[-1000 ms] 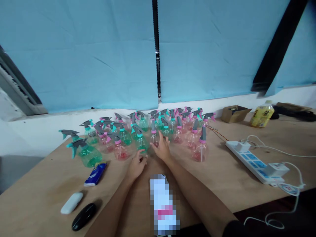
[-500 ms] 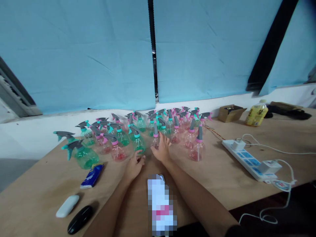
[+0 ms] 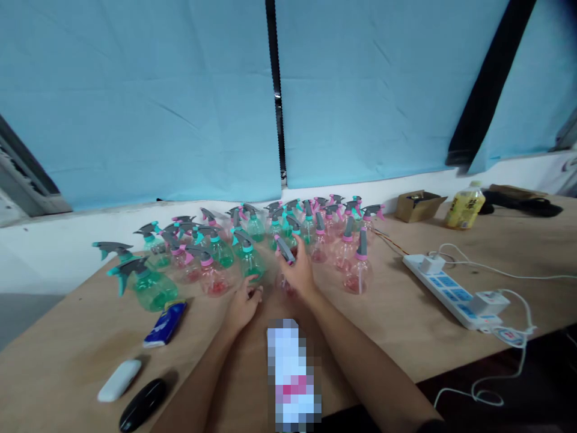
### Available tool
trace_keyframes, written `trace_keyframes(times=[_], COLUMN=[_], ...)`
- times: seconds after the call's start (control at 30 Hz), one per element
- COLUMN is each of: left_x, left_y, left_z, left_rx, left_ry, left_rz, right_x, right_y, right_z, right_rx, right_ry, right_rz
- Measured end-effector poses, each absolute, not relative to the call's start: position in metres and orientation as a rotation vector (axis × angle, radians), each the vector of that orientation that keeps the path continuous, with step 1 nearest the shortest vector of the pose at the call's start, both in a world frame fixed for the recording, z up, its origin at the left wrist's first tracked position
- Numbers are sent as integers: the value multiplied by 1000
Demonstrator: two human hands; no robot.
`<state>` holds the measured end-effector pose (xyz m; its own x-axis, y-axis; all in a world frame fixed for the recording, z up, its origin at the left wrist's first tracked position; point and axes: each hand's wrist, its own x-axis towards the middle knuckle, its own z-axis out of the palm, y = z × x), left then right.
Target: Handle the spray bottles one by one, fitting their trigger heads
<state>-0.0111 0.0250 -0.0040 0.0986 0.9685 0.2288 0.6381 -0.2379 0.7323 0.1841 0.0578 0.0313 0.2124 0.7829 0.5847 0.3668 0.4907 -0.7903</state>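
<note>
My right hand (image 3: 298, 267) is closed around the neck of a pink spray bottle (image 3: 286, 285), whose grey trigger head (image 3: 285, 248) tilts up and to the left. Most of that bottle's body is behind my fingers. My left hand (image 3: 244, 304) rests low on the table just in front of a green spray bottle (image 3: 251, 263), fingers loosely bent and apart, with nothing held. Left of it stands another pink spray bottle (image 3: 215, 278). On the right, a pink spray bottle (image 3: 359, 275) stands upright. Several more pink and green ones crowd behind.
A pixelated phone-like object (image 3: 293, 373) lies between my forearms. To the left are a blue packet (image 3: 165, 325), a white case (image 3: 119, 380) and a black case (image 3: 143, 404). A power strip (image 3: 455, 294), cardboard box (image 3: 419, 207) and yellow drink bottle (image 3: 466, 207) are on the right.
The pink spray bottle in my right hand has come nearer and its head has tipped leftward. My left hand has stayed nearly in place. The view has shifted slightly.
</note>
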Motion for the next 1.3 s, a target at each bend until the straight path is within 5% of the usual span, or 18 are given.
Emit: trace_keyframes(times=[0.43,1.3], left_x=[-9,-5], left_y=[20,16], left_z=[2,2], left_rx=[1990,2073], left_ry=[1567,1551], left_rz=[904,817], right_x=[192,188], right_y=[57,56], right_z=[50,46], right_rx=[-525,-486], right_ry=[-1600,-1506], right_rz=[1238,1280])
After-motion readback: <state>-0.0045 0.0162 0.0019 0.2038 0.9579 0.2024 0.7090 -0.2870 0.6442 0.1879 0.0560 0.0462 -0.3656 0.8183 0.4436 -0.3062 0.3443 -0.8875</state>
